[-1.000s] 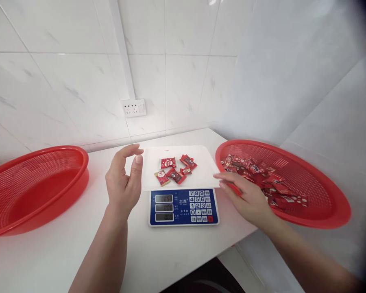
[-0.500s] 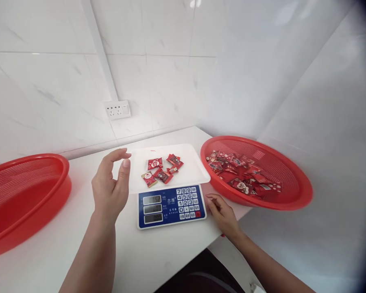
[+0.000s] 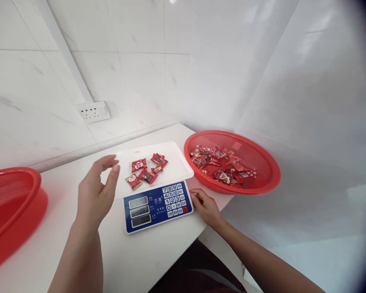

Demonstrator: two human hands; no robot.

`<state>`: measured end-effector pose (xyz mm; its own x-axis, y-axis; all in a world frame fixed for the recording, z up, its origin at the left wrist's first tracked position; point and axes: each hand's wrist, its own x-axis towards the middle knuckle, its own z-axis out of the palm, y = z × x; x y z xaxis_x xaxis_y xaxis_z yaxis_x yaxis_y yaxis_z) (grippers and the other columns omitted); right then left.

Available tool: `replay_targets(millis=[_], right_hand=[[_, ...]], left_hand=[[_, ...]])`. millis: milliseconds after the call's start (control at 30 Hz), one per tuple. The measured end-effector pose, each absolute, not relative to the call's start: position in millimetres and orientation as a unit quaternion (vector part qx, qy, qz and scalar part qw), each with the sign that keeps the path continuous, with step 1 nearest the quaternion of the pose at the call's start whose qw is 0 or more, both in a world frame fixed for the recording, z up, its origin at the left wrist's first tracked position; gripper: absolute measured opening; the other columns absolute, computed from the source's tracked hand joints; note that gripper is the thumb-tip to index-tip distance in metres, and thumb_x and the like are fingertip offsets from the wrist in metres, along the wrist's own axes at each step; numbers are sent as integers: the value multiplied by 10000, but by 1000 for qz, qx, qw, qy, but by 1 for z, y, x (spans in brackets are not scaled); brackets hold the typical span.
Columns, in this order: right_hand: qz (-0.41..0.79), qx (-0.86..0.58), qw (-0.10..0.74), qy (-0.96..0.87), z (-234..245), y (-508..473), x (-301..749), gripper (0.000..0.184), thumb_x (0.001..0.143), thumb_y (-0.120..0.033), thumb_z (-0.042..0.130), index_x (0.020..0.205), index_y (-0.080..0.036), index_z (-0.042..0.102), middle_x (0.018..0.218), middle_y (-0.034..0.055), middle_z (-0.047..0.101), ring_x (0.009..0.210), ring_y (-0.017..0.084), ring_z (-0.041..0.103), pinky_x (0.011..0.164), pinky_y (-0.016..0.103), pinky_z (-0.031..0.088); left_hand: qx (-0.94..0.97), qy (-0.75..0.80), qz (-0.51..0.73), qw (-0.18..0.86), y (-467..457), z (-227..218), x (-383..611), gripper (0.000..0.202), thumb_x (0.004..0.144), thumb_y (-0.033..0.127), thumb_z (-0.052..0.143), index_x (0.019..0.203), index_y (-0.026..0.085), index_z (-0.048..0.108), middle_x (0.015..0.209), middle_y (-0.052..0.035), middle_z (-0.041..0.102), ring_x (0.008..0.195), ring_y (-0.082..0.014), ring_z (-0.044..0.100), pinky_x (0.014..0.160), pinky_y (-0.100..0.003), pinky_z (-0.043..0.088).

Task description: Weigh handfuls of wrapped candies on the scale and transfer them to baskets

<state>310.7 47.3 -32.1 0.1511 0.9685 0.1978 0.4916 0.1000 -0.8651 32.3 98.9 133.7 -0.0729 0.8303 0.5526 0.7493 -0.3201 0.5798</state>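
Observation:
Several wrapped candies [image 3: 147,176] in red and gold wrappers lie on the white tray [image 3: 178,165] of a digital weighing scale [image 3: 158,207] with a blue keypad panel. Over the tray's left edge I hold my left hand [image 3: 99,185] raised, thumb and fingers apart, with nothing between them. My right hand [image 3: 205,206] rests on the tabletop by the panel's right edge, fingers loosely curled and no object showing in them. Three small displays are on the panel's left side; their digits are hard to read.
A red mesh basket [image 3: 270,179] at the right holds many similar candies. Another red basket [image 3: 27,211] stands at the left edge of view. Both are on a white table [image 3: 122,260] against a tiled wall with a socket [image 3: 93,112].
The view has turned to the right, so the scale, baskets and socket sit farther left in it. Both hands keep nearly the same places beside the scale.

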Motion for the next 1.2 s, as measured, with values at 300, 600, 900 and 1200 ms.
replay_targets(millis=[300, 600, 900, 1200], right_hand=[[159, -572, 497, -633, -14, 33, 311, 208, 886, -342, 461, 909, -207, 617, 704, 34, 671, 584, 166, 623, 557, 270, 516], [100, -513, 369, -768, 87, 101, 278, 312, 893, -241, 423, 1156, -175, 576, 1150, 106, 634, 1057, 216, 590, 900, 383, 486], [143, -543, 185, -807, 96, 152, 252, 404, 889, -146, 384, 1267, -137, 526, 1331, 140, 520, 1219, 253, 486, 994, 402, 394], [165, -513, 182, -823, 90, 170, 237, 404, 886, -124, 372, 1255, -158, 533, 1306, 117, 549, 1189, 233, 518, 980, 384, 406]], left_hand=[[774, 589, 179, 145, 110, 127, 14, 251, 816, 405, 476, 996, 277, 596, 934, -29, 646, 742, -176, 611, 624, -295, 481], [781, 582, 145, 173, 114, 118, 14, 242, 814, 266, 411, 1003, 264, 561, 960, -41, 629, 837, -203, 608, 707, -329, 466], [782, 576, 149, 187, 114, 115, 17, 256, 804, 251, 404, 1004, 271, 563, 1007, -43, 635, 893, -213, 601, 743, -340, 462], [785, 568, 162, 188, 117, 110, 22, 250, 801, 244, 402, 986, 264, 570, 980, -43, 646, 856, -211, 611, 685, -317, 461]])
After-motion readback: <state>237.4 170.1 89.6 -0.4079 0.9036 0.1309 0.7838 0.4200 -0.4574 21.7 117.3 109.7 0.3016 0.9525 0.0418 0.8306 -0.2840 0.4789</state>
